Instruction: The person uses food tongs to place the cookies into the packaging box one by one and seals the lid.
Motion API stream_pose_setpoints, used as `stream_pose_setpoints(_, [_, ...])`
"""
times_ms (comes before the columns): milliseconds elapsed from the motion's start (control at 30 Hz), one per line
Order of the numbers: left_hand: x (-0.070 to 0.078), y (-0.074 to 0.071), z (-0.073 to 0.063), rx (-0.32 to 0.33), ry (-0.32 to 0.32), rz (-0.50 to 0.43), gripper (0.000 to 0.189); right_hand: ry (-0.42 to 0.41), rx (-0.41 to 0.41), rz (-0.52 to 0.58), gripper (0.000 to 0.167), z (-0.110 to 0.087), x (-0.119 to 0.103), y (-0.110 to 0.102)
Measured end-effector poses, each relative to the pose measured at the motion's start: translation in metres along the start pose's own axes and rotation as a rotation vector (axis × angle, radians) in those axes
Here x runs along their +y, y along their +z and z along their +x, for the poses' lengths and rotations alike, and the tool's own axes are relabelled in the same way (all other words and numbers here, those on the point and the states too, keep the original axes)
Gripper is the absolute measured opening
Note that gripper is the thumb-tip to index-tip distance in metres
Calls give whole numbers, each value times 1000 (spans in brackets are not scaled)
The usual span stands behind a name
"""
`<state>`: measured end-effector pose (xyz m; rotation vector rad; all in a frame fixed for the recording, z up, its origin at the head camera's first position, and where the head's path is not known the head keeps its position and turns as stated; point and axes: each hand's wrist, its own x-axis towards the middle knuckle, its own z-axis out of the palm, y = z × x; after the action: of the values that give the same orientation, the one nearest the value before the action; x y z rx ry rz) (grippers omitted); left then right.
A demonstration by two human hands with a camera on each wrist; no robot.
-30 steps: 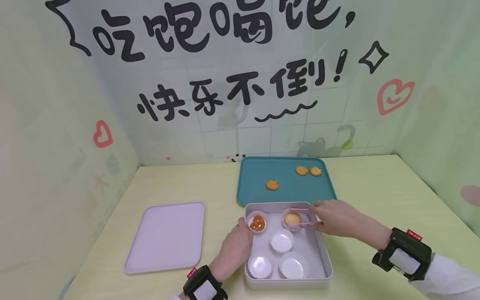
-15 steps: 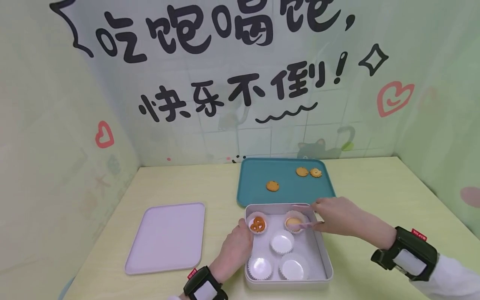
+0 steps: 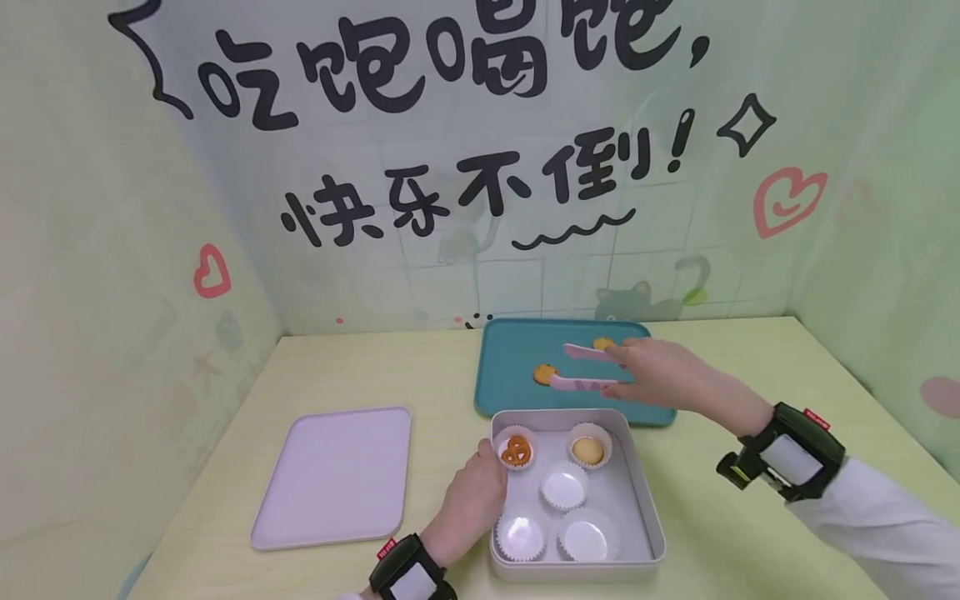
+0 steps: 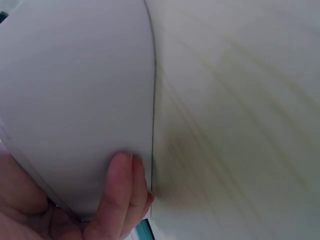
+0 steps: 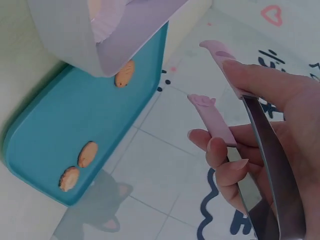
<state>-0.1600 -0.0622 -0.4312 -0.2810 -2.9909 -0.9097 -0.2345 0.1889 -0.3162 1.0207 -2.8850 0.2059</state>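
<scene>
Beyond pale lilac rectangular box [image 3: 628,504], right hand [image 3: 667,373] holds pink-ended metal tongs [image 3: 581,384] between thumb and fingers, tips parted. Left hand [image 3: 474,492] grips box's left wall. Inside box: 5 white fluted cups [image 3: 565,486], 1 with brown pretzel [image 3: 516,451], 1 with pale round biscuit [image 3: 588,451]. Behind box: teal rectangular tray [image 3: 504,358], 3 golden cookies [image 5: 88,154]. Left of box: flat lilac panel [image 3: 333,479].
</scene>
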Motion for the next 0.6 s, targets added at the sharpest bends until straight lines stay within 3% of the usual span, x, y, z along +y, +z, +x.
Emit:
stream_pose_setpoints(233, [-1,1,0,13,16,19,20,27,-100,40,26,31,26,20])
stream_pose_setpoints(433, [-2,2,0,55,46,54,17,78,-157,122,27,49,40,42])
stream_pose_setpoints(600, [-3,3,-1,62,55,71,17,135,-204,100,26,59,44,54])
